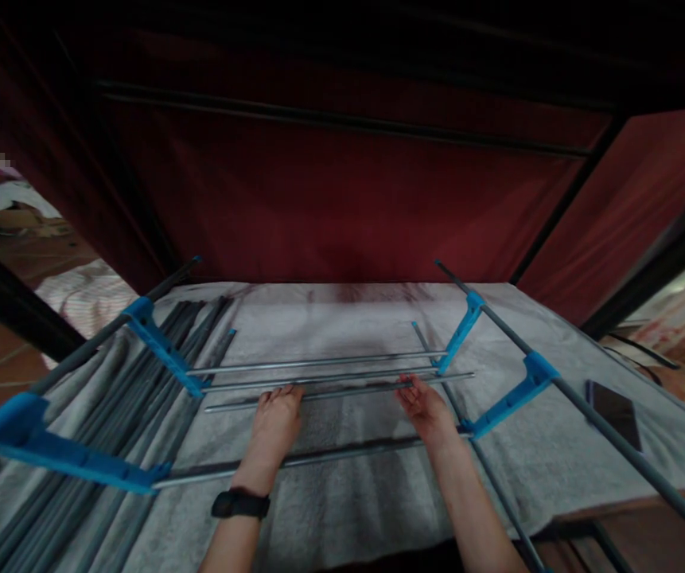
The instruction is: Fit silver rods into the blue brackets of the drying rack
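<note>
My left hand (276, 418), with a black watch on its wrist, is curled over a thin grey metal rod (342, 391) that lies crosswise. My right hand (424, 406) grips the same rod further right, fingers closed round it. The rod lies loose between blue plastic brackets (163, 350) of a rack frame. Two more rods (318, 364) sit fitted between the left bracket and the right blue bracket (461, 334). A further rod (312, 460) crosses over my forearms, joined to blue brackets at both ends.
A bundle of grey rods (139, 414) lies at the left on a white towel-covered surface (348, 318). A dark phone (616, 412) rests at the right. Long grey side tubes (605, 422) run diagonally. A dark red fabric wall (348, 199) stands behind.
</note>
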